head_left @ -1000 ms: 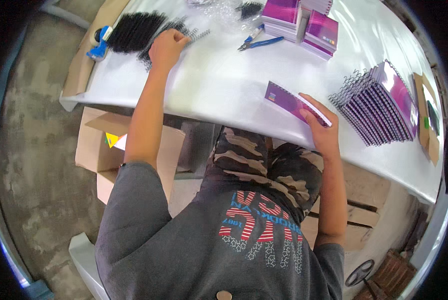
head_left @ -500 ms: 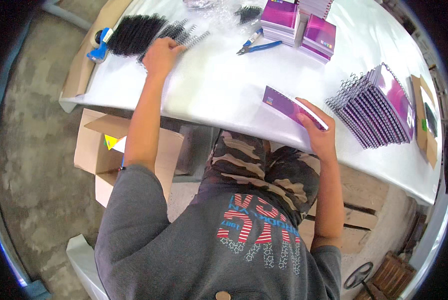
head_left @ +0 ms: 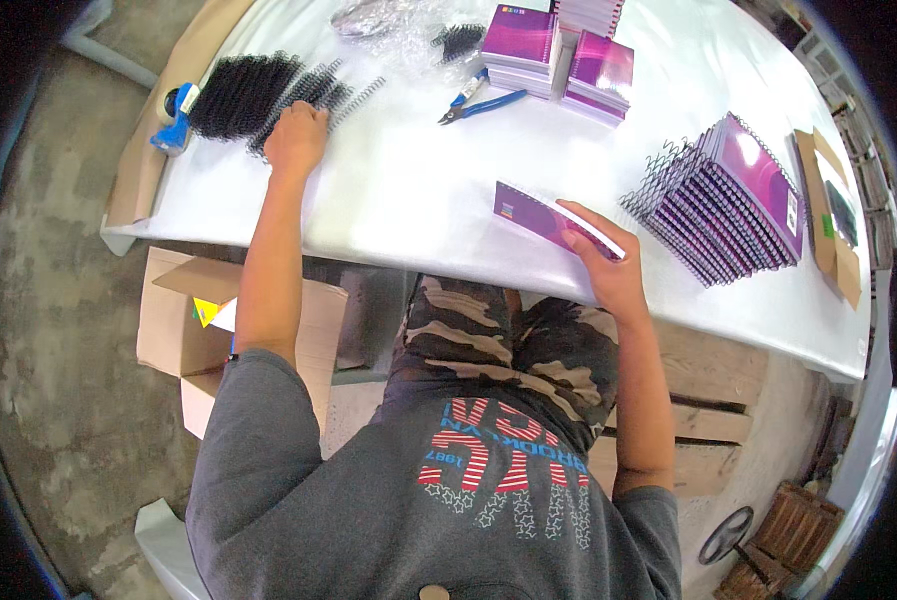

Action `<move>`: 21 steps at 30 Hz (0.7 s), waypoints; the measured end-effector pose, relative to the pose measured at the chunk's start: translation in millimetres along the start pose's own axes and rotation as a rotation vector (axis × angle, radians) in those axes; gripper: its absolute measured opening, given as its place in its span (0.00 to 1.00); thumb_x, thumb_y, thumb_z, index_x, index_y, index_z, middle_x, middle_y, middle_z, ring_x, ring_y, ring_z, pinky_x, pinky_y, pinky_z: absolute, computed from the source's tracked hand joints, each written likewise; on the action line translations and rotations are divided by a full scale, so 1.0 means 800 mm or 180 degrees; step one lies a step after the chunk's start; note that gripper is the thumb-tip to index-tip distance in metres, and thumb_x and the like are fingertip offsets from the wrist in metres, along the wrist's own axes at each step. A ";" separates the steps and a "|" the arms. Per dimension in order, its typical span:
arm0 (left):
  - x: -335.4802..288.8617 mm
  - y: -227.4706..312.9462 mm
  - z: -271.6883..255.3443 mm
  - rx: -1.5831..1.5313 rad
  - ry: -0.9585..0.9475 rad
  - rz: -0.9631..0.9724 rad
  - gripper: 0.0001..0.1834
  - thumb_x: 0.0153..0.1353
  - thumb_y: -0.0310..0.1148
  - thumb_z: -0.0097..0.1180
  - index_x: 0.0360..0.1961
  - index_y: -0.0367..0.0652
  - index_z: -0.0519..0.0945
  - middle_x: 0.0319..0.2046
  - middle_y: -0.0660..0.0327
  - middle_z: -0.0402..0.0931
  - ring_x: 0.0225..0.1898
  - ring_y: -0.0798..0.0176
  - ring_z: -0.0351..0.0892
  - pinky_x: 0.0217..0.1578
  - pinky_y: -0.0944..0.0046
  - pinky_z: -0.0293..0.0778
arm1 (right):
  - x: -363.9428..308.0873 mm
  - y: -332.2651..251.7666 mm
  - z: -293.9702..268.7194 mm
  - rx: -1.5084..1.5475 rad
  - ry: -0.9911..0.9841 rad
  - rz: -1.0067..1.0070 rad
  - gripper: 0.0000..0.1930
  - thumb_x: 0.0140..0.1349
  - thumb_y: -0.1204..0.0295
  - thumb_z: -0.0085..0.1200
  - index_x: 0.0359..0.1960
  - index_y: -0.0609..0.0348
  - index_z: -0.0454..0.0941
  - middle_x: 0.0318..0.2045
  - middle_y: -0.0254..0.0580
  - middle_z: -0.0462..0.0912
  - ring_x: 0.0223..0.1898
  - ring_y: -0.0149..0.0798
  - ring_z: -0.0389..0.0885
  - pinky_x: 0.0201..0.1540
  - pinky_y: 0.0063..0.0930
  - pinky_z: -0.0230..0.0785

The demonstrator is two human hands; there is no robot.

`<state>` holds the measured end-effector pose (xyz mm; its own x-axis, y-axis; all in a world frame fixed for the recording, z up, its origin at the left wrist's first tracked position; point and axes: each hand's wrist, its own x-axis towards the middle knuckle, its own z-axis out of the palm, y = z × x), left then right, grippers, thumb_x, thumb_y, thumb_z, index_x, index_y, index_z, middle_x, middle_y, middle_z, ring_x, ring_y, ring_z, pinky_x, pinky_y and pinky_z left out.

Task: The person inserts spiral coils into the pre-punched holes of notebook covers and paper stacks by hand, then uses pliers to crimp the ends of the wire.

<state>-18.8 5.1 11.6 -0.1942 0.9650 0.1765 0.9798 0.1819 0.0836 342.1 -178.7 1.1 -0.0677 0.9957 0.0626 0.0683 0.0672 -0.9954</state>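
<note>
My left hand (head_left: 298, 140) is down on the loose black binding coils at the left of the table, fingers curled among them. Its fingertips are hidden, so what they grip cannot be told. A dense pile of black spiral binding coils (head_left: 243, 95) lies just left of it, and one thin single coil (head_left: 360, 100) sticks out to its right. My right hand (head_left: 608, 262) is closed around a purple-covered notebook (head_left: 538, 215), held tilted above the table's front edge. Small holes run along the notebook's upper edge, with no coil visible in them.
Right of my right hand stands a leaning stack of purple notebooks (head_left: 728, 215) with coils sticking out. Blue-handled cutters (head_left: 483, 105) lie before more notebook stacks (head_left: 518, 45). A blue tape dispenser (head_left: 173, 125) sits at far left. An open cardboard box (head_left: 168, 320) is below the table edge.
The whole view has shifted slightly. My left hand has drawn in its fingers over the loose coils. My right hand keeps hold of the notebook in much the same place.
</note>
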 end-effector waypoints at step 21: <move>-0.005 -0.003 0.002 -0.0760 -0.0284 0.0361 0.19 0.57 0.49 0.51 0.38 0.45 0.79 0.36 0.55 0.78 0.41 0.53 0.77 0.41 0.57 0.69 | 0.000 0.006 -0.003 0.0104 -0.0016 -0.0031 0.16 0.58 0.77 0.53 0.49 0.58 0.76 0.41 0.37 0.80 0.42 0.27 0.74 0.49 0.19 0.63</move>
<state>-20.6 1.5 8.9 -0.0686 0.9914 0.1117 0.9537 0.0323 0.2990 344.5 -177.9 -3.3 -0.0732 0.9947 0.0721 0.0350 0.0748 -0.9966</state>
